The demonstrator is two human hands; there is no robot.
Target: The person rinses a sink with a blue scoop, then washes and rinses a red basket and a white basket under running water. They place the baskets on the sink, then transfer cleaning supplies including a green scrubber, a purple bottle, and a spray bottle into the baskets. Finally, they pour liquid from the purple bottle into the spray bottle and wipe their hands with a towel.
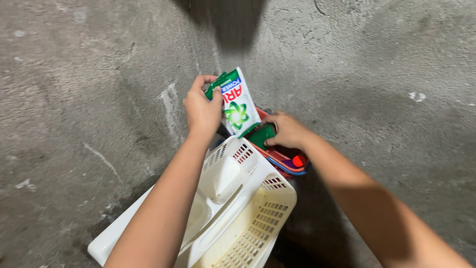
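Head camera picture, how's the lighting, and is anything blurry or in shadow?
In the head view, light is dim and uneven: a dark shadow falls on the concrete wall at top centre, another under the cream basket at lower right. The green and white sachet in the left hand looks sharp, with no glare; the right hand is clear, the forearms slightly soft near the bottom edge.

Rough grey concrete floor (pixel 89 99); white plastic basket (pixel 258 218) and red tub (pixel 290 164) rest on it.

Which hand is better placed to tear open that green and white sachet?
Probably the right hand: the left hand already pinches the sachet at its top corner, while the right rests just below it on a green item.
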